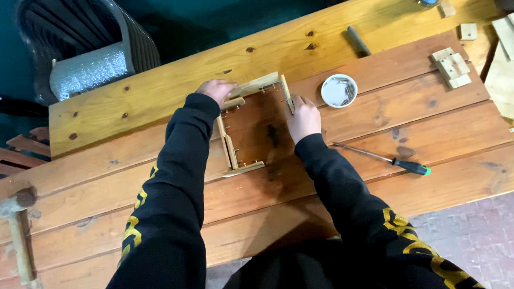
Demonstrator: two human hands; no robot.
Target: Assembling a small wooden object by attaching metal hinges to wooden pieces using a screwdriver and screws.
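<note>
Pale wood strips form a small frame [254, 124] on the plank worktop [390, 184]. Three sides look joined and small nails stick out along them; the side near the right hand [303, 119] seems still loose. The left hand [218, 91] grips the far left corner of the frame, and the right hand's grip closes on its right strip. Right of the frame stand a white dish of nails [339, 90] and a screwdriver [383, 159].

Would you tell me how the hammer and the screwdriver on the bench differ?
The hammer has a bare wooden handle and lies at the bench's left end; the screwdriver has a dark, green-tipped handle and lies right of the right hand. The hammer looks thick, the screwdriver thin. Neither is held.
</note>
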